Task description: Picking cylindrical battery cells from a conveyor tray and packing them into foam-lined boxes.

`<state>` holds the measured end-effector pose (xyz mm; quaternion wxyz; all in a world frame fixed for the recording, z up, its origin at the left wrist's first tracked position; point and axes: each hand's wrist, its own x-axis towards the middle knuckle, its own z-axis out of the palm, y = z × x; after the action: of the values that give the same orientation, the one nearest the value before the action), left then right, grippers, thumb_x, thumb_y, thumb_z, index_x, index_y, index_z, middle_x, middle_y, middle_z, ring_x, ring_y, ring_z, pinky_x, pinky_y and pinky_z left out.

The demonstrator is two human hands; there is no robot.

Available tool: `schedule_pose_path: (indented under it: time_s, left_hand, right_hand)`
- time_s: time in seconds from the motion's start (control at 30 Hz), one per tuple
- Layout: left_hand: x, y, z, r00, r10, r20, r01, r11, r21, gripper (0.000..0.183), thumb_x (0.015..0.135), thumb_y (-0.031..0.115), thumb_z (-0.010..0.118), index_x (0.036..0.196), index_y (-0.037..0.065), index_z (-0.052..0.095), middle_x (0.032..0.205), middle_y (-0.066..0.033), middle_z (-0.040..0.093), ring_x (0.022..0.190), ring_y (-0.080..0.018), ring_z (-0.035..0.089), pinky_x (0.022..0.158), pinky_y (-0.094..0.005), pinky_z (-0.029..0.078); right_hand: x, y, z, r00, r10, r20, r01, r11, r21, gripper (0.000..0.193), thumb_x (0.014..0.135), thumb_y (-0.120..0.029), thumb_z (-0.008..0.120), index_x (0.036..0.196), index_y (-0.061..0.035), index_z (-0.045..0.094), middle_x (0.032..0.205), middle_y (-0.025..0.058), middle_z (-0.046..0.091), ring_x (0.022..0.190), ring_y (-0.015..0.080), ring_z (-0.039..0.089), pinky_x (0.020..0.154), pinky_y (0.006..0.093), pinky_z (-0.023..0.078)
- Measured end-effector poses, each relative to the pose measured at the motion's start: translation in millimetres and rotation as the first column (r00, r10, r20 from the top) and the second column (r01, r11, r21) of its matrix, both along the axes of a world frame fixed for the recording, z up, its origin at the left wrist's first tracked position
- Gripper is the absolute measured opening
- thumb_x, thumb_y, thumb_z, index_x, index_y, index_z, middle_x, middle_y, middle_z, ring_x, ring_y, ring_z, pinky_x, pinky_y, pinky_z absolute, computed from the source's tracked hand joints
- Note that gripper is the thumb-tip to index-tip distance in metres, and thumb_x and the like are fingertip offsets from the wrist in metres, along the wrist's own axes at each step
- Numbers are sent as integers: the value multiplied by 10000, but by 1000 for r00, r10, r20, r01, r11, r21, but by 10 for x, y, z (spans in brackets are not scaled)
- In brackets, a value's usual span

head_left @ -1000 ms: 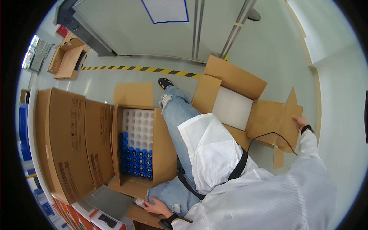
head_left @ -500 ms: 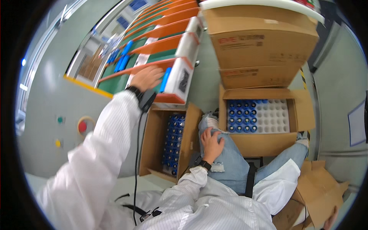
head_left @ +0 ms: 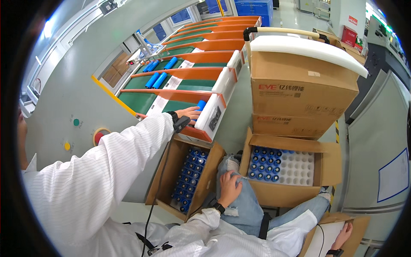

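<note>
Your left hand still rests on your knee, fingers apart; an open carton lies beneath your right hand, now fuller in view, its grip unclear. Ahead-left, a co-worker's hand has reached a blue cylinder.

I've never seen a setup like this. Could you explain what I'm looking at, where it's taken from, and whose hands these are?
There's no machine arm here, just people. All the pictures come from one wide fisheye camera on a person's head, looking down, so straight edges bend near the rim.

The wearer's left hand rests on the jeans, holding nothing I can see. Their right hand is at an open carton; whether it grips is unclear.

The other hand, beside a blue cylinder on the conveyor, appears to be a co-worker's. More cylinders lie farther along. Others stand in the left box and middle box, whose white foam tray has unfilled holes.
</note>
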<state>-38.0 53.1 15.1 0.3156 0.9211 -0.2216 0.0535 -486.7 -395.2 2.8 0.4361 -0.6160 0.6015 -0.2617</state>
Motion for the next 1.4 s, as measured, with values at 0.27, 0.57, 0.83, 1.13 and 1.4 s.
schedule_pose_path:
  time_s: [0.27, 0.57, 0.83, 1.13, 1.4]
  left_hand:
    - [702, -976, 1798, 948, -210, 240, 304, 821, -483, 170, 823, 48, 659, 989, 19, 635, 1110, -159, 597, 1033, -315, 599, 877, -358, 480]
    - [2323, -1366, 2230, 926, 179, 333, 45, 821, -569, 180, 830, 141, 649, 968, 27, 632, 1010, -124, 608, 907, -297, 593, 810, -368, 474]
    - [4275, -616, 1931, 836, 535, 122, -435, 782, -447, 202, 812, 244, 625, 858, 54, 674, 958, -183, 634, 913, -362, 602, 827, -438, 474]
    - [5094, 56, 1777, 804, 543, 242, -571, 819, 61, 339, 798, 338, 612, 971, 64, 710, 1101, -228, 616, 1018, -421, 598, 850, -531, 482]
    - [4314, -993, 1795, 835, 475, 278, -532, 827, 185, 277, 837, 233, 570, 1038, 76, 678, 1169, -154, 564, 1104, -339, 531, 902, -519, 389]
  right_hand:
    - [1715, 621, 489, 948, 304, -95, -317, 873, -371, 188, 949, -145, 568, 1038, 18, 592, 973, 83, 616, 870, 155, 563, 782, 282, 455]
    - [2808, 1530, 148, 750, 661, 27, -648, 742, -170, 87, 865, -79, 625, 891, 1, 645, 791, 102, 635, 690, 185, 601, 648, 305, 487]
    - [2810, 1478, -5, 669, 738, -90, -743, 662, -95, 118, 850, -95, 648, 868, 21, 657, 786, 136, 646, 669, 231, 628, 627, 328, 497]
    - [3080, 1289, -173, 707, 708, -10, -708, 707, -7, 147, 875, -109, 621, 888, 35, 651, 765, 120, 661, 660, 172, 613, 629, 306, 489]
    - [2879, 1144, -225, 710, 699, -81, -702, 712, -1, 154, 890, -113, 609, 921, 31, 652, 748, 89, 651, 654, 141, 591, 630, 293, 483]
